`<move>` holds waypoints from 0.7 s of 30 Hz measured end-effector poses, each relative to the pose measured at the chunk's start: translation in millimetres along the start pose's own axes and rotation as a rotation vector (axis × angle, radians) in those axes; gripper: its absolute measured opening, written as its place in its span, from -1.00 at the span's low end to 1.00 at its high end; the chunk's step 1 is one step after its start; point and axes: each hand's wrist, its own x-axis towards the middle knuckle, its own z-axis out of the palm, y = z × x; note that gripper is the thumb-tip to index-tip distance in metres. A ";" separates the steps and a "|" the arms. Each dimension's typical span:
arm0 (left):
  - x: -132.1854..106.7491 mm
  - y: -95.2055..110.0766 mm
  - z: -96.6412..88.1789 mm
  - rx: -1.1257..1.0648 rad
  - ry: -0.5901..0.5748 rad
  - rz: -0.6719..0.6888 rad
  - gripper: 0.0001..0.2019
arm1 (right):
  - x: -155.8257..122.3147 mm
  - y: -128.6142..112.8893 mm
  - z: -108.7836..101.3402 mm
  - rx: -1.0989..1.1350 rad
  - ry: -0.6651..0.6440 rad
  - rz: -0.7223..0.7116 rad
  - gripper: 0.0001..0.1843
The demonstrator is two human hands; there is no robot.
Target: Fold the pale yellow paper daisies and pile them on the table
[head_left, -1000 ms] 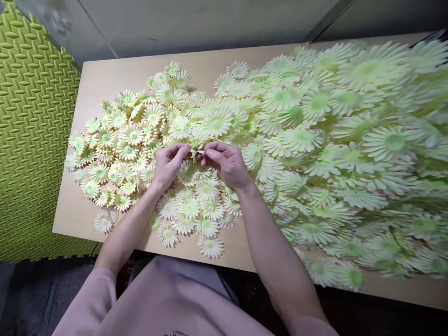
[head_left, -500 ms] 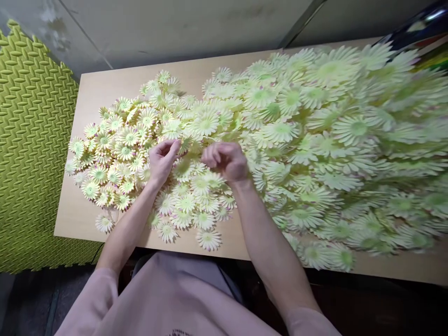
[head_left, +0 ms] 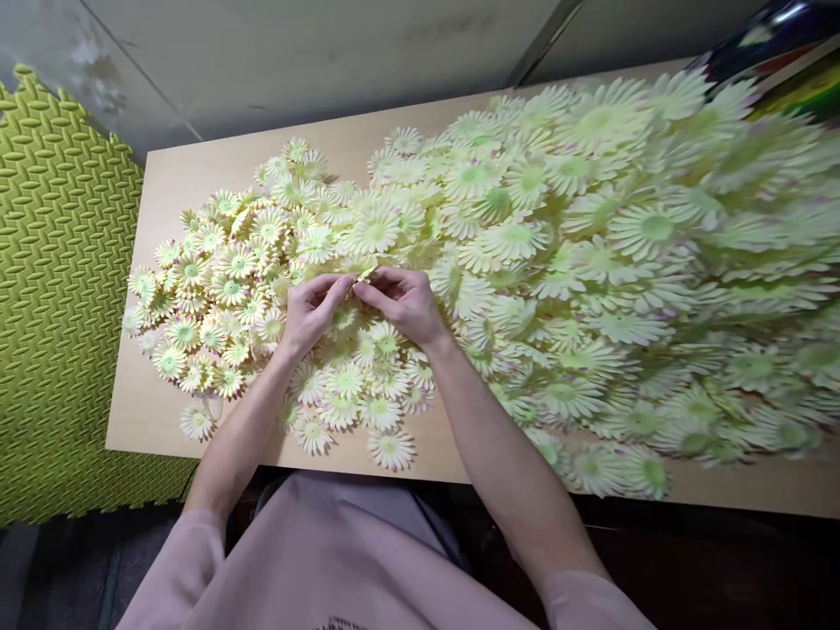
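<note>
Fingertip to fingertip, my left hand (head_left: 313,308) and my right hand (head_left: 408,304) meet over the middle of the table. Between them a pale yellow-green artificial flower head (head_left: 366,273) is pinched, turned nearly edge-on. Thumb and forefinger of each hand are closed at its underside; the exact grip point is too small to make out. Loose daisy-like flower heads of the same kind lie around and beneath both hands. A heap of smaller-looking flower heads (head_left: 233,289) is left of my left hand, and a broad pile of flower heads (head_left: 512,236) spreads to the right.
The light wooden table (head_left: 177,179) stands against a grey wall (head_left: 295,52). On the left rises a yellow-green foam mat (head_left: 59,289) with a textured surface. Dark, shiny packaging (head_left: 767,44) is at the far right corner. Some single flower heads (head_left: 392,450) lie near the front edge.
My right hand has moved left to meet my left hand and now pinches at the flower head. The flower head has tipped from facing up to nearly edge-on.
</note>
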 end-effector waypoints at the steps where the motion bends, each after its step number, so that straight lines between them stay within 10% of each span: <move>1: 0.0 -0.3 -0.3 0.016 0.012 0.008 -0.75 | 0.1 -0.5 -0.2 -0.005 -0.004 0.006 -0.82; 13: 1.7 -7.0 -1.9 -0.206 0.091 -0.088 -0.83 | 1.1 -1.6 -0.8 0.094 -0.012 0.089 -0.86; 21: 5.5 -8.5 -4.3 -0.380 0.184 -0.172 -0.84 | 11.2 -3.5 -9.5 0.576 0.326 0.144 -0.75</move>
